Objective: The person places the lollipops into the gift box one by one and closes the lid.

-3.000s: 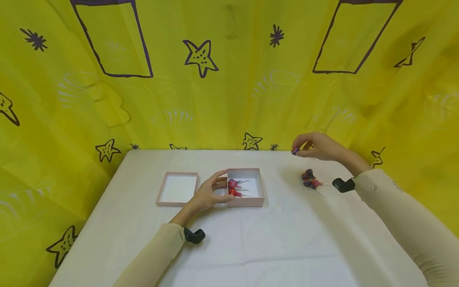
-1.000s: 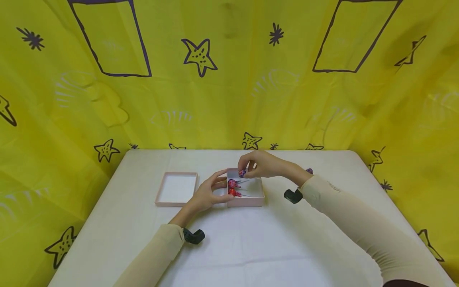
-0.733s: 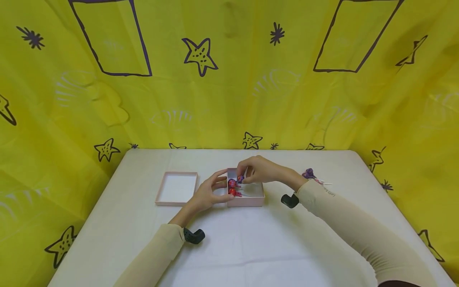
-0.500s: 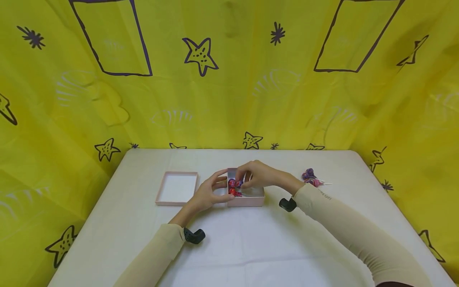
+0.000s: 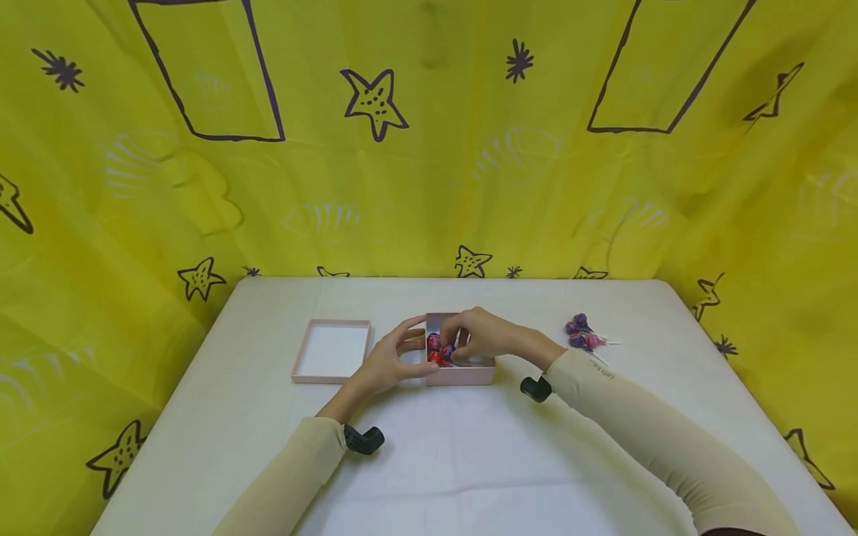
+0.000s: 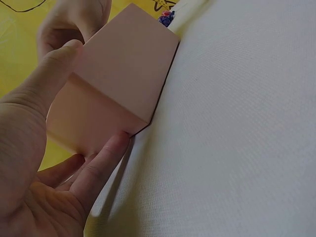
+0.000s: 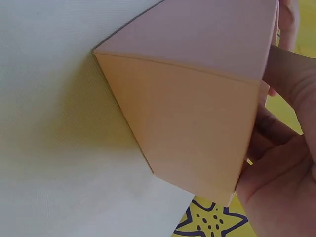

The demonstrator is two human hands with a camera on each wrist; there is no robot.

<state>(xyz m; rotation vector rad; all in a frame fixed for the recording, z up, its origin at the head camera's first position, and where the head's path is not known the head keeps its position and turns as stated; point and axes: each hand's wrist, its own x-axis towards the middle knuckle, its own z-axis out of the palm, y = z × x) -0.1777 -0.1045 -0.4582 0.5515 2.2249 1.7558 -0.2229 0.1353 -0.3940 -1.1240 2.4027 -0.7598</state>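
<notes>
A small pink box (image 5: 459, 377) with a pale inside stands without its lid near the middle of the table. My left hand (image 5: 385, 363) grips its left end, thumb at the front corner and fingers along the side wall. Down inside the box, my right hand (image 5: 484, 333) pinches a purple-and-red wrapped lollipop (image 5: 447, 351). Beside that one, red-wrapped lollipops (image 5: 434, 342) lie against the left wall. In the right wrist view the box's wall (image 7: 192, 113) hides the fingertips. The left wrist view shows my left thumb (image 6: 64, 57) at the rim.
The shallow pink lid (image 5: 331, 350) lies inside up, left of the box. Several wrapped lollipops (image 5: 585, 340) sit in a small pile at the right on the white-covered table (image 5: 402, 476). A yellow patterned curtain (image 5: 429, 186) surrounds the table's back and sides.
My right hand has carried a lollipop from beside the right-hand pile leftward to the box, then lowered it inside next to the others. My left hand has stayed on the box.
</notes>
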